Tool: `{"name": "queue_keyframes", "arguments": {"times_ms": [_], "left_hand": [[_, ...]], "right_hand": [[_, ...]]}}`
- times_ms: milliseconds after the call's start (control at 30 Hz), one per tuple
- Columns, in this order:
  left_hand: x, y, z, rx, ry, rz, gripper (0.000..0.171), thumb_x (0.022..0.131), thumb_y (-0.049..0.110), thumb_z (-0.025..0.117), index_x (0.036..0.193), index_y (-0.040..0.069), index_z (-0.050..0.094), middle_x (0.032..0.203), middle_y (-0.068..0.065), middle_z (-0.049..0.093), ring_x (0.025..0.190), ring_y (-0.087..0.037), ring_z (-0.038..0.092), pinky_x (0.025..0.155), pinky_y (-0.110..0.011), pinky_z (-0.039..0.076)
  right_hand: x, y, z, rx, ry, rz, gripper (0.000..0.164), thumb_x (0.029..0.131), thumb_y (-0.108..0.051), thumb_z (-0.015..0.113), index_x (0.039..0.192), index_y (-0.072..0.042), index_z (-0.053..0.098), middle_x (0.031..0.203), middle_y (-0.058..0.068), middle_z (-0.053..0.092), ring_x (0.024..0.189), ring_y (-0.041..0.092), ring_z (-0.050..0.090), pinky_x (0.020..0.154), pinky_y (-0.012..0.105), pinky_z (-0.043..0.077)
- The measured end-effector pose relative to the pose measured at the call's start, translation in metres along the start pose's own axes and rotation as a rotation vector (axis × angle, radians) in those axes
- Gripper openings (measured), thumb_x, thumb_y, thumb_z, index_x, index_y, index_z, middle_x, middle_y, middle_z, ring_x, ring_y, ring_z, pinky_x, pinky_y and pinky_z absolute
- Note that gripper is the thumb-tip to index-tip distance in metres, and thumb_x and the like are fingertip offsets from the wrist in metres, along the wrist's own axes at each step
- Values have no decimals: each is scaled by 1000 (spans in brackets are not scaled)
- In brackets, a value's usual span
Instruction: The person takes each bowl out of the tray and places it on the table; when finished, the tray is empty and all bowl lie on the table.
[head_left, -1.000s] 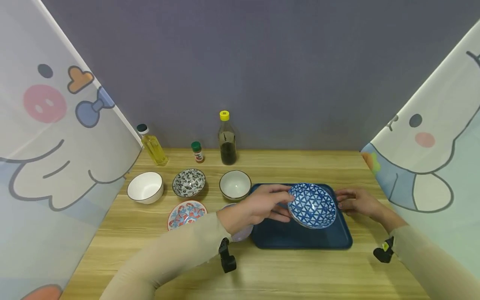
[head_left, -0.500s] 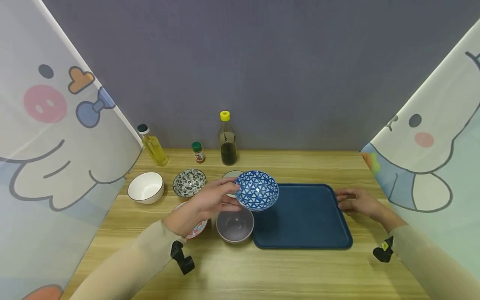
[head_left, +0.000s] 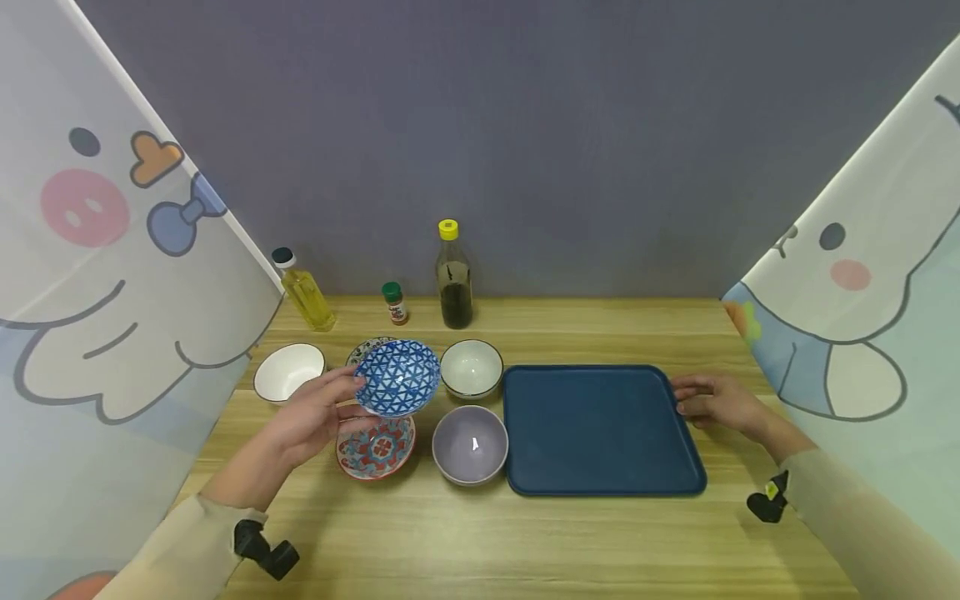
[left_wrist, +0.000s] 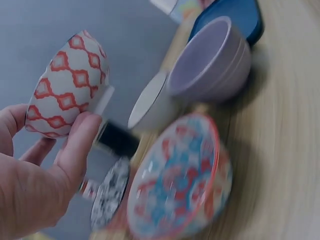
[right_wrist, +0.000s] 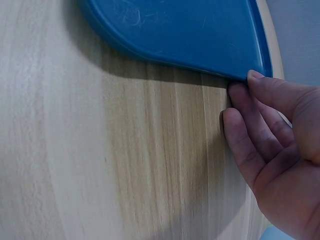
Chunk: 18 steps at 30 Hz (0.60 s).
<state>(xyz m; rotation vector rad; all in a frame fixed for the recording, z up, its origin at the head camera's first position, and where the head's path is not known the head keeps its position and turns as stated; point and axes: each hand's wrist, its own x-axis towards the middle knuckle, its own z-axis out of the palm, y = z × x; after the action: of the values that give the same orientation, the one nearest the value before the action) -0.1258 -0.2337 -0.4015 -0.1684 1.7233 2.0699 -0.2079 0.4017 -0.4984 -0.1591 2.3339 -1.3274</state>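
My left hand [head_left: 318, 412] holds a bowl by its rim, thumb and fingers at the left side. Blue triangles cover the inside of this patterned bowl [head_left: 397, 377]; its outside, in the left wrist view, is white with red diamonds. It hangs in the air, overlapping a black-and-white floral bowl [head_left: 366, 347] and the top of a red-and-blue patterned bowl [head_left: 377, 450]. At the far right, my right hand [head_left: 716, 406] pinches the edge of the dark blue tray [head_left: 603, 433]. In the right wrist view the thumb lies at the tray's rim, with fingertips just below.
A lavender bowl [head_left: 470, 446] and an off-white bowl [head_left: 471, 369] stand left of the tray. A white bowl [head_left: 288, 372] sits at far left. Along the back are an oil bottle [head_left: 309, 300], a green-capped spice jar [head_left: 395, 304] and a dark sauce bottle [head_left: 455, 287].
My left hand has carried the blue-patterned bowl leftward from over the tray, past the off-white and lavender bowls, to above the patterned bowls. The right hand stays at the tray's edge.
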Motion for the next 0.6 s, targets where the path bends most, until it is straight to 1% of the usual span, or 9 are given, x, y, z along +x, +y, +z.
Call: {"name": "queue_keyframes", "arguments": {"times_ms": [100,167,267,400,500,600], "left_hand": [[-13,0,-23,0,6,56,59,102,18,47,151,2,19,127,-9,55,104,-26,67,94,-48,52],[-21,-2,-39,-8,9,94,53,103,16,44,150,2,21,124,-5,58,103,-24,67,93,-47,53],[-33,-7,-61,-12,9,139,47,105,14,41,148,5,25,125,-2,57,103,-22,67,91,-46,54],[-49,-17,-86,-14,10,170,40,105,13,38,144,13,30,127,0,52,105,-20,65,92,-45,54],[-59,-26,-103,-18,16,178,34,105,11,36,138,20,40,125,2,55,104,-19,66,92,-44,55],[-68,-35,-119,-47,-2,169,35,105,9,33,131,24,51,122,2,59,104,-20,66,92,-43,55]], "right_hand": [[1,0,0,-1,6,5,61,90,-15,68,141,6,42,130,30,53,94,14,67,75,36,60],[1,0,0,2,9,9,61,90,-15,69,141,6,42,129,30,53,94,14,67,75,36,61],[1,0,0,10,11,18,62,89,-14,70,141,5,42,130,30,52,94,15,67,75,36,61],[1,0,-1,17,2,19,64,89,-14,70,142,6,41,132,32,50,95,15,67,75,37,61],[1,1,-1,25,3,20,64,89,-14,70,142,7,41,132,33,50,94,15,67,76,37,61],[1,1,0,23,2,20,64,89,-16,70,142,5,41,132,32,50,95,15,67,76,37,61]]}}
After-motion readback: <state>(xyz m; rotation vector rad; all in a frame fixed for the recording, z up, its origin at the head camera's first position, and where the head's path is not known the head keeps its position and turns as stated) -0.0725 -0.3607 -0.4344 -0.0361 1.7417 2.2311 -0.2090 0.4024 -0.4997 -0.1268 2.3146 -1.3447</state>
